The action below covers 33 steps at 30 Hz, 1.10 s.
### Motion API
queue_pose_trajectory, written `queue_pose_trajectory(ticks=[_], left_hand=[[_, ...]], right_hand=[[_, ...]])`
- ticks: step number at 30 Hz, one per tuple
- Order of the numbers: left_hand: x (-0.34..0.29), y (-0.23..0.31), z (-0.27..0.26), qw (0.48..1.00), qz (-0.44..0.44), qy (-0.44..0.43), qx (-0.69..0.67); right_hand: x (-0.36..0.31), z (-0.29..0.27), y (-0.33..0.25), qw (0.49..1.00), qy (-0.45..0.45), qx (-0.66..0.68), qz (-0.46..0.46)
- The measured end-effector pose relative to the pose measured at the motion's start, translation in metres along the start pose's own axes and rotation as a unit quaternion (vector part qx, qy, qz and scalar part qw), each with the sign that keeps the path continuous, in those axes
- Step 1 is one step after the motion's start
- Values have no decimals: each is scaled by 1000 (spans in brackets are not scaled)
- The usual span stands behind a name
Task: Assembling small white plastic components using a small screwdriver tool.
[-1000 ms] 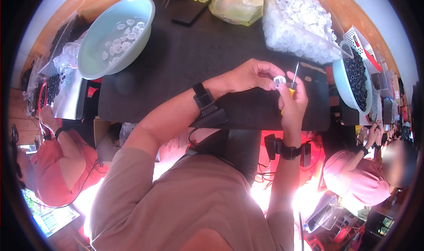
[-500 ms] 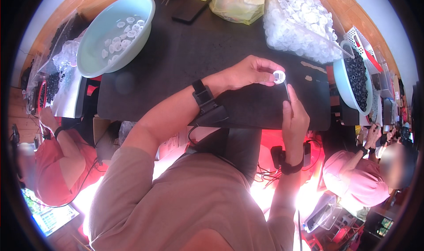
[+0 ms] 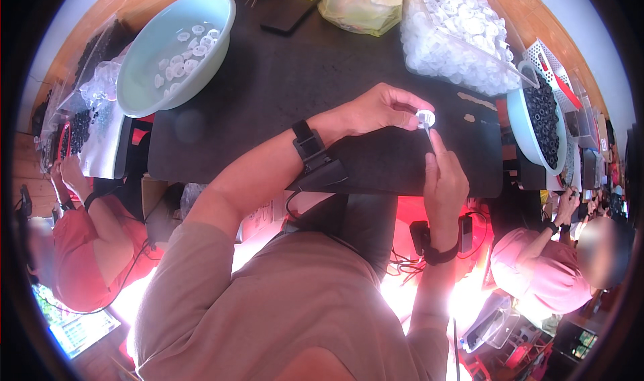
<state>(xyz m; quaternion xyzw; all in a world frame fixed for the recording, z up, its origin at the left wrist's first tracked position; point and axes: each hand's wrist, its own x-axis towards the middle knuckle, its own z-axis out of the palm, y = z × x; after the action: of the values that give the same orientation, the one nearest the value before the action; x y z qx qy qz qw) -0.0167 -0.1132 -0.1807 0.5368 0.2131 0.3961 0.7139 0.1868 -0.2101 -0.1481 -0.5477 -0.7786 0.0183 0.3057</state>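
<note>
My left hand point(image 3: 379, 111) pinches a small round white plastic part point(image 3: 427, 117) between thumb and fingertips, over the right side of the dark table. My right hand point(image 3: 447, 178) grips a thin, metal-looking tool point(image 3: 427, 131); its handle is hidden in the palm and its exact kind does not show. The tool's tip reaches the lower edge of the white part. A pale blue basin point(image 3: 225, 29) at the far left holds several similar white parts point(image 3: 181, 66). At the far right a clear plastic bin point(image 3: 463, 76) is heaped with many more of them.
Yellow plastic bags point(image 3: 359, 12) and a dark flat object point(image 3: 288, 20) lie along the table's far edge. Another blue basin point(image 3: 520, 129) on the right holds small black rings point(image 3: 542, 119). Co-workers sit at left point(image 3: 100, 253) and right point(image 3: 543, 267).
The tool in my right hand has swung left to the white part's lower edge, with the index finger moving up and left. The white part has shifted slightly right. My left hand barely moved.
</note>
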Motion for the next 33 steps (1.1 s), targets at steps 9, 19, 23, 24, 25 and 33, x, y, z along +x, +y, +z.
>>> queue_pose_trajectory(ticks=[9, 19, 23, 24, 25, 33], left_hand=[[1, -4, -1, 1000, 18, 1, 5], [0, -3, 0, 1000, 14, 8, 22], [1, -2, 3, 998, 7, 15, 63], [1, -2, 3, 996, 4, 18, 87], [1, -3, 4, 996, 4, 18, 87], [0, -2, 3, 997, 5, 65, 49]], right_hand=[[0, 4, 1, 1000, 8, 17, -5], [1, 6, -1, 1000, -4, 4, 0], [4, 5, -3, 1000, -7, -23, -9], [5, 4, -5, 999, -13, -38, -9], [5, 4, -7, 999, -13, -38, -9], [12, -5, -6, 999, -2, 31, 13]])
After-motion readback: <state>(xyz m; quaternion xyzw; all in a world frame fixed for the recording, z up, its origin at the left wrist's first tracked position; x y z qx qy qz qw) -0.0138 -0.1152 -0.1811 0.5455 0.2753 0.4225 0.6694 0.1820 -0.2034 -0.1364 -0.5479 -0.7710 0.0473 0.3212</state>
